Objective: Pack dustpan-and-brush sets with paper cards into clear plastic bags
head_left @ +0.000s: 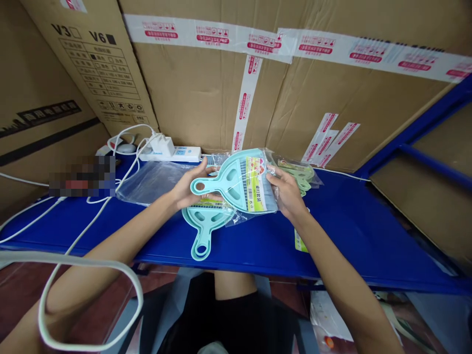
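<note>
A mint-green dustpan and brush set (233, 182), wrapped in clear plastic with a yellow-green label, is held above the blue table. My left hand (190, 186) is at its handle side, fingers behind it and thumb up. At the brush end my right hand (286, 191) pinches the wrapped edge. Below lies a second mint-green set (203, 231), its handle toward the front edge. Behind my right hand is a light-green set (302, 177) in clear plastic. A yellow-green label card (300, 241) shows partly beside my right wrist.
Clear plastic bags (155, 182) lie left of my left hand, near a white power strip (187, 153) with cables. A white cable (138, 290) loops over my left forearm. Cardboard boxes (199, 93) stand behind the blue table (350, 226); a blue frame (420, 128) is at right.
</note>
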`<state>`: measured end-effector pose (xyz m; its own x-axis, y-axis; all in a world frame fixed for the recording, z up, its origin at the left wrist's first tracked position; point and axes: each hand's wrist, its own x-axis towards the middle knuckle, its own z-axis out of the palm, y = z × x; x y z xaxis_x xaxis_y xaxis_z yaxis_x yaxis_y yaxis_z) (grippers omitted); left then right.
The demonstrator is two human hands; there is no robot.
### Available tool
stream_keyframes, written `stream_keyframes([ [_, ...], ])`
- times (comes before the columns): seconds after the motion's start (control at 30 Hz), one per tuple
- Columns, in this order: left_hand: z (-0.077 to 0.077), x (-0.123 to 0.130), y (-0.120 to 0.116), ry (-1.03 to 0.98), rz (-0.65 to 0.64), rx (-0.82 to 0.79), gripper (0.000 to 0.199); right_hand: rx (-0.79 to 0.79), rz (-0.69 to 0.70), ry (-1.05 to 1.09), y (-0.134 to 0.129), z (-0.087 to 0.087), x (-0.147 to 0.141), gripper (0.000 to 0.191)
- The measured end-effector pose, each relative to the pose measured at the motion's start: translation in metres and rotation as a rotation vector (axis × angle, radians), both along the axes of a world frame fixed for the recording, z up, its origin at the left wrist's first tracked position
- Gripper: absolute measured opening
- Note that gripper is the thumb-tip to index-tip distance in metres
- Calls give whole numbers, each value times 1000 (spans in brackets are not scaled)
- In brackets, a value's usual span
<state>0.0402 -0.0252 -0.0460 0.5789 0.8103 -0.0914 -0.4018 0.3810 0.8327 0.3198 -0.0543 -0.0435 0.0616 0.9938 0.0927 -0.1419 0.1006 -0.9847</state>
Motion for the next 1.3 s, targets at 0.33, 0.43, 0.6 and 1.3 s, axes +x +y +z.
stream_keyframes([
  [0.33,-7,4,-1,131,55,48,34,100,-32,-272,-7,9,7,31],
  [0.43,-8,5,0,149,113,59,33,52,50,-222,-7,14,10,36],
  [0.6,-9,5,2,175,150,107,35,-21,212,-115,-6,17,16,40],
  [1.3,-5,0,-2,155,19,206,50,233,-80,-211,0,21,36,68],
])
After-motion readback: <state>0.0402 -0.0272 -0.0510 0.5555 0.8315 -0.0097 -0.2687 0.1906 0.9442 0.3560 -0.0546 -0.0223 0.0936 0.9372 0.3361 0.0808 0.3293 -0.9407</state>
